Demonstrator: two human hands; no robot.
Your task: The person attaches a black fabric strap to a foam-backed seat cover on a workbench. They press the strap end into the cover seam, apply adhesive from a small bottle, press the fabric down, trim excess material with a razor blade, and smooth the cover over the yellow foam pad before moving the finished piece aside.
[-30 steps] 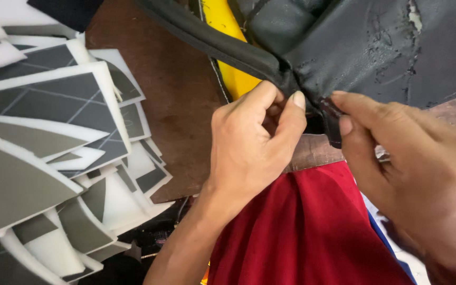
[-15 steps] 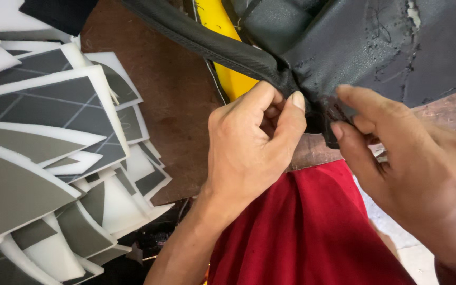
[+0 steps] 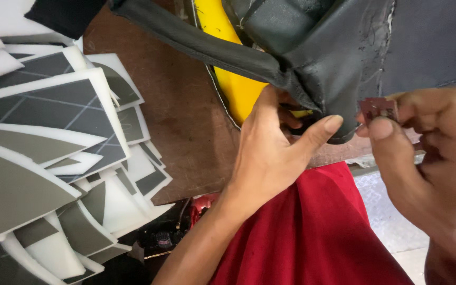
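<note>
A large piece of black fabric cover (image 3: 344, 47) with a thick rolled black seam (image 3: 201, 47) hangs over a brown board, with a yellow part (image 3: 228, 79) showing beneath it. My left hand (image 3: 275, 153) pinches the lower edge of the black fabric between thumb and fingers. My right hand (image 3: 428, 153) is just to the right of that edge and holds a small thin reddish blade (image 3: 378, 109) between thumb and forefinger, close to the fabric.
A brown wooden board (image 3: 180, 121) lies under the work. Several stacked grey and white foam-backed panels (image 3: 43, 158) fill the left side. Red cloth (image 3: 312, 232) covers my lap at the bottom. Pale floor (image 3: 391, 211) shows at the lower right.
My right hand has pulled back to the right from the fabric edge, and the small blade between its fingers now shows. My left hand keeps its pinch on the fabric.
</note>
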